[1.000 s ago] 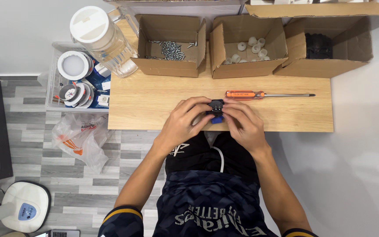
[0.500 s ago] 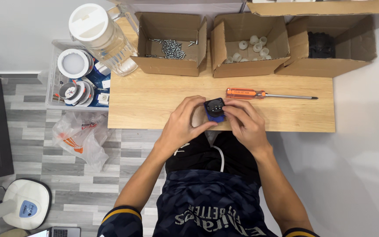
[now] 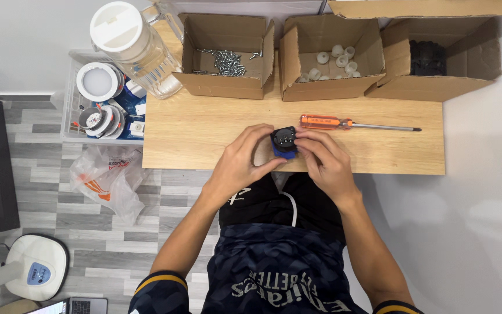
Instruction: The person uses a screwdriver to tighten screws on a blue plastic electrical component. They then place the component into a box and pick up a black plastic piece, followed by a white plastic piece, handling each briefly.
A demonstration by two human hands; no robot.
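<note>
Black-and-blue plastic part (image 3: 284,143): you are pinching it between left hand (image 3: 240,161) and right hand (image 3: 325,161) at the tabletop's (image 3: 204,134) near edge, orange-handled screwdriver (image 3: 355,123) lying crosswise just beyond your right fingers.

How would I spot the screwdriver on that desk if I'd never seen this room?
Start at the light wooden tabletop with three open cardboard boxes along its far edge. Just in front of the middle cardboard box of white plastic caps lies the orange-handled screwdriver, flat, its thin metal shaft pointing right. It is the only long, bright orange thing on the wood, just beyond the right hand.
</note>
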